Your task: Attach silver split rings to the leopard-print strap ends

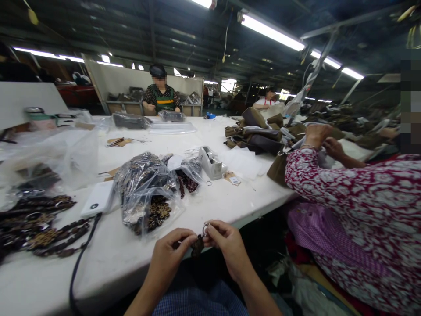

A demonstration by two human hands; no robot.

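Just off the table's front edge, my left hand (173, 250) pinches a small dark brown decorative piece (197, 246) between thumb and fingers. My right hand (228, 245) is closed on a shiny metal ring (205, 228) at the top of that piece. How the ring joins the piece is too small to tell. Beyond my hands lies a clear plastic bag (141, 184), its mouth towards me, with brown flower-shaped pieces (159, 213) showing inside. Several dark beaded straps with rings (62, 235) lie at the left.
On the white table (226, 204) stand a grey tape dispenser (210, 163) and a white device (98, 199) with a black cable. Brown bags (256, 129) are piled at the back right. A co-worker in a patterned sleeve (315, 171) works close on my right; another person (162, 96) sits opposite.
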